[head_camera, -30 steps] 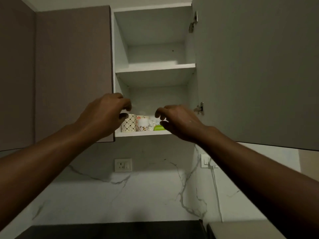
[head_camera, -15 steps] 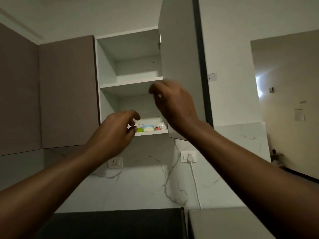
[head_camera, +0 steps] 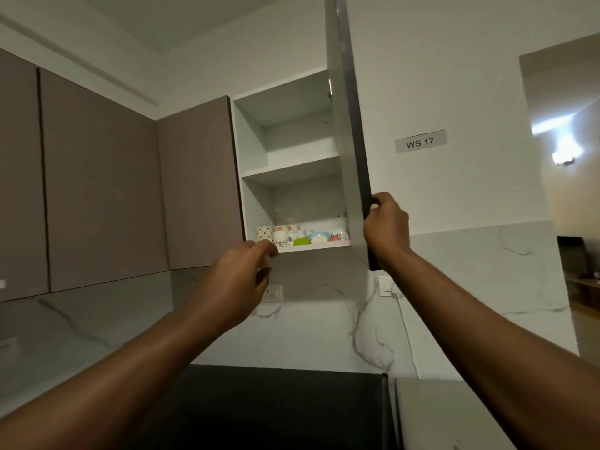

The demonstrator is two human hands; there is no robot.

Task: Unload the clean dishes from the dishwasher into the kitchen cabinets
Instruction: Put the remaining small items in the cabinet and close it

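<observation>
An upper cabinet [head_camera: 253, 203] stands open with white shelves inside. Its bottom shelf holds patterned mugs [head_camera: 280, 234], a green dish [head_camera: 301, 241] and a blue-and-yellow bowl [head_camera: 319, 237]. The upper shelves look bare. The cabinet door [head_camera: 349, 157] swings out edge-on toward me. My right hand [head_camera: 386, 230] is closed around the door's lower edge. My left hand [head_camera: 242, 280] hangs just below the bottom shelf's front, fingers loosely curled and holding nothing.
Closed brown cabinets [head_camera: 97, 177] run to the left. A marble backsplash [head_camera: 324, 323] carries wall sockets [head_camera: 272, 293]. A dark counter [head_camera: 276, 404] lies below. A "WS 17" label [head_camera: 419, 143] is on the wall, with a doorway [head_camera: 568, 190] at the right.
My view has pulled back and turned right. My left hand left the mugs and dropped below the shelf. My right hand moved from the shelf to the door edge and gripped it.
</observation>
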